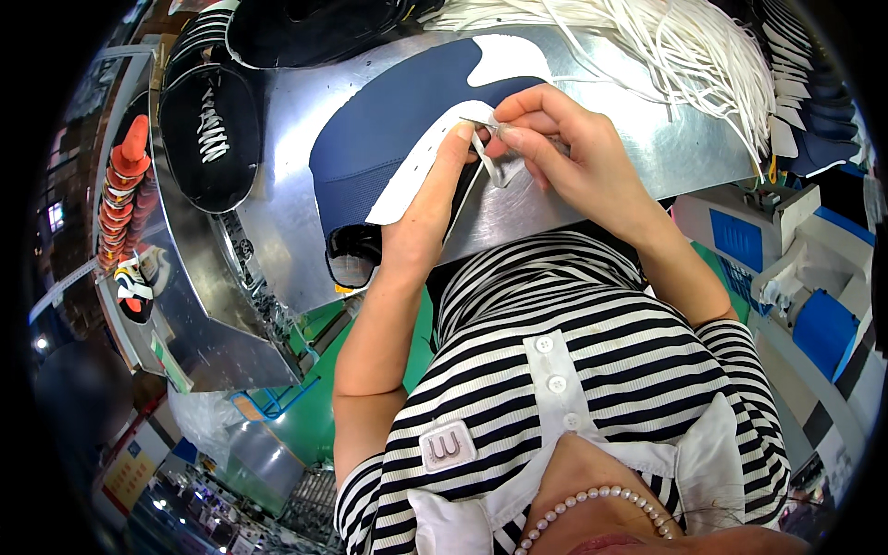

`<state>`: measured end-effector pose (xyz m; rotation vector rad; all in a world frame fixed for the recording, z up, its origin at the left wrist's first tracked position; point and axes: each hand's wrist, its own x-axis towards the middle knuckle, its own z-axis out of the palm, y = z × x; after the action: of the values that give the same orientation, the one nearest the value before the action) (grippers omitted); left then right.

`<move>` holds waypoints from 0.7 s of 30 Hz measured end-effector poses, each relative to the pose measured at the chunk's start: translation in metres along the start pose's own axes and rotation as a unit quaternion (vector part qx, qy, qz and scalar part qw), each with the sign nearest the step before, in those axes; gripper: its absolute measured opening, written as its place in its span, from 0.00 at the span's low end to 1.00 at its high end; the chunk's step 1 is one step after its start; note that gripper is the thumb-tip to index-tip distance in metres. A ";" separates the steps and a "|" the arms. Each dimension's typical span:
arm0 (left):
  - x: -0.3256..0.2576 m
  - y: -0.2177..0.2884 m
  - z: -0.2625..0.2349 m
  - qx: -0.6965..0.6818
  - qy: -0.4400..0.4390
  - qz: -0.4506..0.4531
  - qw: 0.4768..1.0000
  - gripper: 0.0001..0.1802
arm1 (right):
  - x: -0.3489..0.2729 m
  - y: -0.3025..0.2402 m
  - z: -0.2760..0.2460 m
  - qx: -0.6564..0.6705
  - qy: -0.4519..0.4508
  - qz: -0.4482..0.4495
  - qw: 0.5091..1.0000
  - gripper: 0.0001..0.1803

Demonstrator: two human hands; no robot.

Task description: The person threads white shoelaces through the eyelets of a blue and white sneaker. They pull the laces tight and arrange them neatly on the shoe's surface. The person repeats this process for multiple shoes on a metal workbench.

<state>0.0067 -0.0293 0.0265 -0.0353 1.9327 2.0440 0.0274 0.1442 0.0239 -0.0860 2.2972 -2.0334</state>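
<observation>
A navy-blue and white shoe upper (388, 129) lies on a metal worktable (638, 139). My left hand (421, 217) grips its white eyelet strip, thumb pressed on the white edge. My right hand (560, 153) pinches a white lace (488, 165) at the eyelet strip, fingertips close to my left thumb. The lace hangs in a short loop between both hands.
A bundle of white laces (666, 46) lies at the table's far right. Finished dark laced shoes (211, 134) sit at the far left, with more shoes (314, 28) behind. A stack of orange cones (125, 176) stands at the left. Blue and white machine parts (786, 268) are to the right.
</observation>
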 end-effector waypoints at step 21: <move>-0.010 -0.012 -0.023 -0.026 -0.057 0.008 0.998 0.23 | 0.013 -0.012 -0.050 -0.221 0.038 -0.029 0.974 0.24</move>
<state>0.0147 -0.0537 0.0160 0.0817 1.8160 2.0597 0.0095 0.1912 0.0415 -0.1020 2.7833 -1.5320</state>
